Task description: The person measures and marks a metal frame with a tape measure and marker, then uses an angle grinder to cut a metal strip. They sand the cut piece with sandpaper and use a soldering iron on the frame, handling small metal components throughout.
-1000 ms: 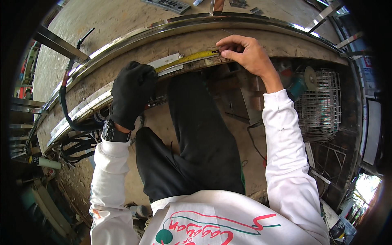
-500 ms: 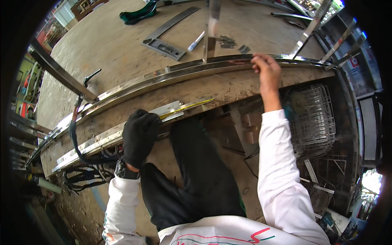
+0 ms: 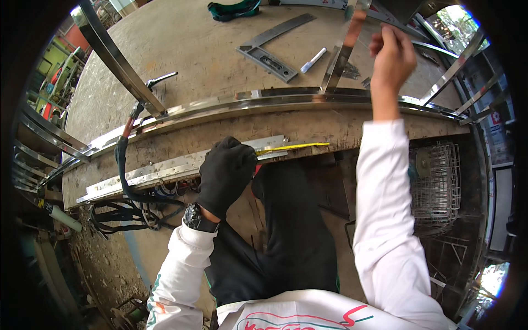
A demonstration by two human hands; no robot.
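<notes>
My left hand (image 3: 226,170), in a black glove, is closed at the near table edge beside a flat metal strip. From its fist the yellow blade of a tape measure (image 3: 297,147) runs out to the right, over the strip; the case is hidden in the glove. Bare and raised, my right hand (image 3: 394,58) has its fingers curled, and whatever they may hold does not show. It is above the far side of a shiny metal tube frame (image 3: 220,107), right of one upright tube (image 3: 339,60).
A try square (image 3: 269,63), a white marker (image 3: 313,60) and a dark green strap (image 3: 235,10) lie beyond the frame. A cable (image 3: 122,159) with a clamp hangs over the frame at left. More tubes (image 3: 118,60) stand upright. A wire basket (image 3: 437,187) sits below right.
The view has shifted, so the table things appear farther right. My right hand has lifted off the frame's rail and moved away from me. My left hand still grips the tape measure.
</notes>
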